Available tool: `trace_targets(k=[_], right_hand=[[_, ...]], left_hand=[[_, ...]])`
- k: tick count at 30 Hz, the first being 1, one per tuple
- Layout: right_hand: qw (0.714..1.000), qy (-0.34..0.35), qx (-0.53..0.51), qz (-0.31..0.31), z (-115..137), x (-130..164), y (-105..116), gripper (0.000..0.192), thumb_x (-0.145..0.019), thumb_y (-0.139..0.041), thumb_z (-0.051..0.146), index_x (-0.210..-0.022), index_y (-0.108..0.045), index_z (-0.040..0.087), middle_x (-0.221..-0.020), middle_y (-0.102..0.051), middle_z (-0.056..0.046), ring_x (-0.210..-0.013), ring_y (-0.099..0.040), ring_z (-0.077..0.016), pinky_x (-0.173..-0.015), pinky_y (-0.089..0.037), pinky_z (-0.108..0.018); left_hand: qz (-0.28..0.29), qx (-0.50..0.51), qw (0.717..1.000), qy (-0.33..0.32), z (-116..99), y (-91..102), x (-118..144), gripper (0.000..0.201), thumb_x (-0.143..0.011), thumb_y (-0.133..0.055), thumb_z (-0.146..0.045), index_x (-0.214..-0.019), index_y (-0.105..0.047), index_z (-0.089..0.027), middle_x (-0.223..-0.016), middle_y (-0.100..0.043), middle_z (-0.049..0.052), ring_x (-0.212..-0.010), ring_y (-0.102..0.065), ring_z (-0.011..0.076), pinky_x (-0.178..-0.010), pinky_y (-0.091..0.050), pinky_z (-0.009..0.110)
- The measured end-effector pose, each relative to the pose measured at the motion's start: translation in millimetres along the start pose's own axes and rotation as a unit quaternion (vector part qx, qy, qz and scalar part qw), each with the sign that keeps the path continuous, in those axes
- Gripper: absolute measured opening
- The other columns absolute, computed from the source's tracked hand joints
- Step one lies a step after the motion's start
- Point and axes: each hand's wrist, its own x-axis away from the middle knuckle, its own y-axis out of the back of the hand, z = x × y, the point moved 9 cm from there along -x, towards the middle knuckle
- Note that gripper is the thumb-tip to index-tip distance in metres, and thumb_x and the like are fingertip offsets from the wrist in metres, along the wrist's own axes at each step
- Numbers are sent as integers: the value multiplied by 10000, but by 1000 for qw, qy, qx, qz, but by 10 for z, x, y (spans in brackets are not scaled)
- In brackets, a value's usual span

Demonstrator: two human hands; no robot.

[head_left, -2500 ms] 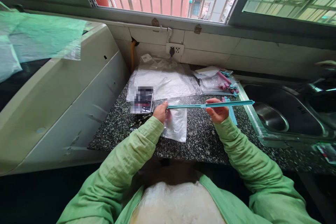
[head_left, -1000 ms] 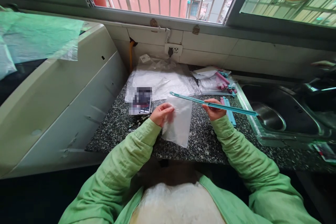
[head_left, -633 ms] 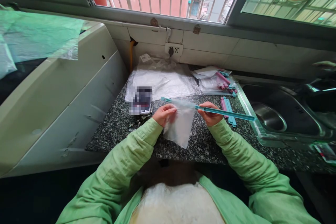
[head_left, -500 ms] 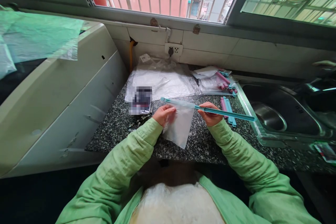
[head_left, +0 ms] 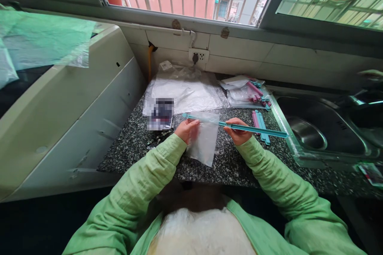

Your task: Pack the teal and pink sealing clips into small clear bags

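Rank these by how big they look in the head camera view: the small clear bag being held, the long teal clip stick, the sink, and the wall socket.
1. The sink, largest.
2. The small clear bag.
3. The long teal clip stick: longer than the bag but very thin, so this ranking is unsure.
4. The wall socket, smallest, though farthest away.

Both arms reach forward from the body in loose green sleeves, elbows bent and forearms angling inward so the two hands sit near each other but apart. The left hand (head_left: 187,130) is palm down, fingers curled and pinching together at the tips. The right hand (head_left: 240,131) is closed in a light grip, thumb on top, knuckles toward the camera, wrist level with the left
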Motion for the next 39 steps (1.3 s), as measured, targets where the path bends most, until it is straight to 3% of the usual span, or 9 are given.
trace_targets(k=[9, 20, 27, 39], right_hand=[[1000, 7, 3, 13, -7, 17, -17, 125, -688, -627, 301, -740, -605, 190, -686, -602, -28, -602, -554, -123, -563, -485, -272], [998, 31, 8, 57, 13, 7, -81, 87, -701, -607, 242, -770, -598, 189, -681, -592, -19, -596, -555, -116, -548, -477, -257], [979, 119, 137, 93, 201, -68, -32, 151, -702, -597, 303, -791, -602, 182, -724, -636, -53, -679, -587, -162, -635, -501, -325], [962, 211, 163, 48, 511, -91, 132, 125, -672, -635, 205, -793, -603, 194, -690, -628, -36, -660, -584, -166, -589, -501, -322]], left_hand=[[15, 25, 1000, -8, -38, -43, 3, 317, -432, -736, -289, -666, -612, -115, -559, -597, -1, -506, -528, 98, -534, -414, 226], [-48, 22, 999, 11, 2, 84, 16, 231, -424, -748, -241, -555, -617, -103, -501, -589, -2, -467, -515, 99, -490, -400, 233], [-69, 32, 997, 9, -14, 108, 38, 272, -365, -770, -245, -536, -627, -89, -485, -599, 10, -456, -520, 101, -476, -399, 224], [-71, 25, 997, 4, -33, 102, 45, 297, -336, -781, -253, -530, -624, -91, -488, -595, 8, -465, -517, 100, -478, -396, 225]])
